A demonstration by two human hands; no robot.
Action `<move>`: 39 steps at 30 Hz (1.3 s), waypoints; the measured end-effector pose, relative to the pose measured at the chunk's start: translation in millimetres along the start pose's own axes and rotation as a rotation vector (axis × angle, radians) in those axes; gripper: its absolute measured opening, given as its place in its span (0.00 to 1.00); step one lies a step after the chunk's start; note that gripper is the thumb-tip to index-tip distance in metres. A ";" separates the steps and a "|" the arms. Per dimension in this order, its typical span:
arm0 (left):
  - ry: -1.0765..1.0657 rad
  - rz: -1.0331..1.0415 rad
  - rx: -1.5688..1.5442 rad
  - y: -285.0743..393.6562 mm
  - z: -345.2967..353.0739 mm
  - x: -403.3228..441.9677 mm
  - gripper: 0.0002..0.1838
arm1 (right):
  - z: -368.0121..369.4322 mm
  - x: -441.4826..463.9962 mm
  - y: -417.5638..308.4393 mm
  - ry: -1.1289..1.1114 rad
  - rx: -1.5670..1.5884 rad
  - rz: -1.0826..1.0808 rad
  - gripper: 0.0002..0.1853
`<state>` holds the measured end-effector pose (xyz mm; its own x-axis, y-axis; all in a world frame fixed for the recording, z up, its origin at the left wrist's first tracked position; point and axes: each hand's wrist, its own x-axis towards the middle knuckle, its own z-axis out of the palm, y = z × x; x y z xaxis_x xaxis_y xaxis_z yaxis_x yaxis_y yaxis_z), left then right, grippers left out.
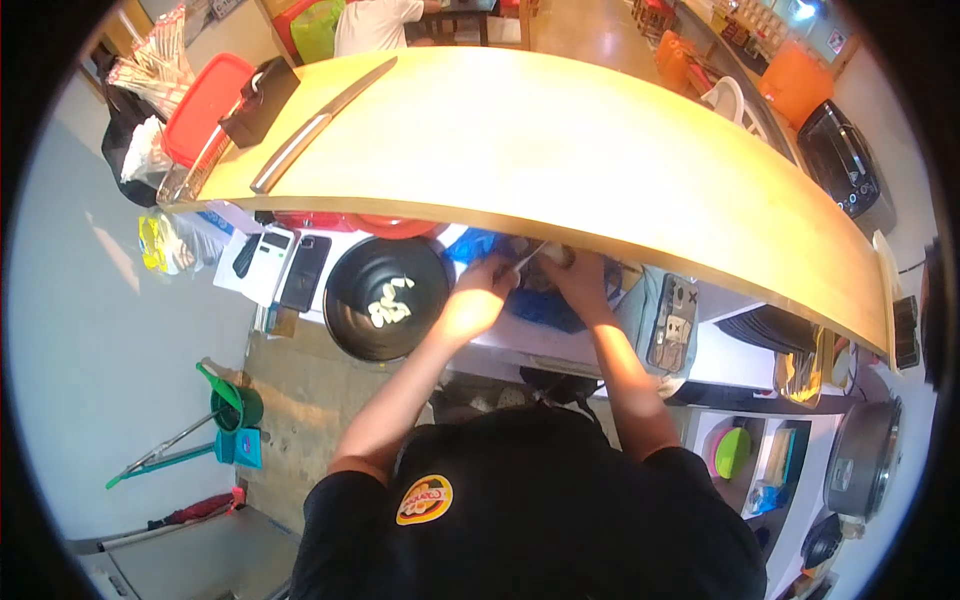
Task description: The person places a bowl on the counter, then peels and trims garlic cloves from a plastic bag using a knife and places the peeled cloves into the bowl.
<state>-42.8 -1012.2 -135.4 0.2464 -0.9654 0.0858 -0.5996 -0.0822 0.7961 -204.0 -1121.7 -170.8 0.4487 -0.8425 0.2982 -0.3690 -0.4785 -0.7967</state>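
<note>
Under the edge of the wooden counter, my left hand [485, 283] is closed around a small knife [528, 257], its blade pointing toward my other hand. My right hand [578, 279] grips a small pale piece [556, 254], too small to name for certain. Both hands are close together above a blue plastic bag [545, 308]. To the left of my left hand sits a round black bowl [352, 300] with several pale peeled pieces [389, 306] in it.
A long knife [322, 126] lies on the raised wooden counter [520, 130], which curves over the work surface. Phones [305, 272] lie left of the bowl; a patterned phone case [674, 322] is at right. A person [375, 25] sits beyond the counter.
</note>
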 end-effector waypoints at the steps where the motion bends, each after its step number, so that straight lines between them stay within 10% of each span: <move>1: 0.001 -0.013 -0.028 -3.8 1.8 -6.5 0.17 | -2.6 0.5 3.6 0.008 0.156 0.069 0.25; 7: -0.180 -0.246 -0.273 3.6 -12.5 -32.3 0.21 | -15.3 -3.1 -22.7 0.119 1.335 0.604 0.26; 9: -0.140 -0.237 -0.282 1.7 -11.4 -37.5 0.22 | -5.6 -7.3 -19.0 0.060 0.769 0.261 0.25; 11: -0.118 -0.260 -0.292 10.7 -14.3 -37.9 0.20 | 11.9 1.2 0.6 0.025 1.405 0.597 0.23; 19: -0.082 -0.057 -0.133 -18.7 0.1 -51.4 0.20 | 27.8 4.5 4.3 -0.020 1.211 0.630 0.24; 31: -0.238 -0.275 -0.389 -33.7 17.7 -54.7 0.08 | 45.1 3.8 7.0 0.158 1.005 0.615 0.21; 34: -0.357 0.408 0.216 -24.0 8.4 -48.9 0.06 | 44.6 7.0 -0.5 0.213 0.984 0.699 0.20; 39: -0.377 0.083 0.107 -17.9 16.3 -39.7 0.07 | 45.4 7.1 18.9 0.074 1.055 0.620 0.22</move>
<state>-54.3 -976.5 -162.9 -0.0910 -0.9913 -0.0950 -0.6861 -0.0067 0.7275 -170.9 -1125.5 -207.6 0.3713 -0.8849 -0.2811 0.3520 0.4143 -0.8393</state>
